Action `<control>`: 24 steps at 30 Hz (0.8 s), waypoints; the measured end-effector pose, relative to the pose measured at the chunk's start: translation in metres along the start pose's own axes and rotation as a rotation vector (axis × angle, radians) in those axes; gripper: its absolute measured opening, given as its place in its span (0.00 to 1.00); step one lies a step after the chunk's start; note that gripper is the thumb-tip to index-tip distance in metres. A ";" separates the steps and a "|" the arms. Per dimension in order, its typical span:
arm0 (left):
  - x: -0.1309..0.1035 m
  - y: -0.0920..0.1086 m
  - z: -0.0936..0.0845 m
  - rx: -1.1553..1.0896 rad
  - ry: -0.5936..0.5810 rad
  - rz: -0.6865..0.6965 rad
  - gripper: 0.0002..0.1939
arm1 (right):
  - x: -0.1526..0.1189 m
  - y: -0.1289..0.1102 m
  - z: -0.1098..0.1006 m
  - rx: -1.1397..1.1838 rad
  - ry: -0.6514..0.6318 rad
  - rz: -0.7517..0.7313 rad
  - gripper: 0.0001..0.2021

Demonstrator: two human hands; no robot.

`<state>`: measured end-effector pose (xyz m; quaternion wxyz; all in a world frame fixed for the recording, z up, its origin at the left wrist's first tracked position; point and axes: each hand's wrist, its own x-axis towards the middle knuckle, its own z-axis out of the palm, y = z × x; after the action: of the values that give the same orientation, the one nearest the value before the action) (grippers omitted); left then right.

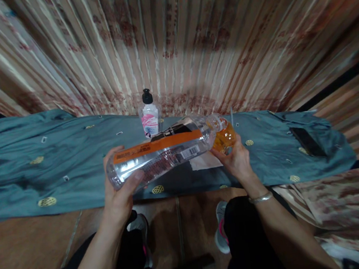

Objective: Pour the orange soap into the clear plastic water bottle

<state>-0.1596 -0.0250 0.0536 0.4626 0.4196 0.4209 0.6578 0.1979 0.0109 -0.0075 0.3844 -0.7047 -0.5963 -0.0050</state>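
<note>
My left hand is wrapped round the base of a large clear plastic bottle with an orange and silver label. The bottle lies nearly level, with its neck tipped to the right. Beyond that neck, my right hand grips a small see-through container, orange in colour. The two mouths are close together, but I cannot tell whether they touch. Behind the large bottle a clear bottle with a black cap and a pink-white label stands upright. Under the hands lies a pale sheet, partly hidden.
A teal patterned cloth covers the long narrow surface. On its right end lies a dark phone-like slab. A striped curtain hangs directly behind. My legs and shoes are below the front edge.
</note>
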 end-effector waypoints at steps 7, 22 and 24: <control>0.001 -0.002 -0.004 0.013 -0.029 0.014 0.43 | 0.000 -0.001 0.000 0.000 0.009 -0.012 0.47; -0.002 -0.001 -0.001 0.010 -0.033 0.008 0.43 | 0.001 -0.004 -0.004 0.004 -0.028 0.019 0.48; -0.002 -0.001 0.000 0.006 -0.034 -0.002 0.43 | 0.001 -0.004 -0.004 -0.012 -0.037 0.018 0.47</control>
<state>-0.1592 -0.0262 0.0518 0.4691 0.4318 0.4151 0.6490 0.1969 0.0100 -0.0021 0.3691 -0.7123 -0.5969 0.0082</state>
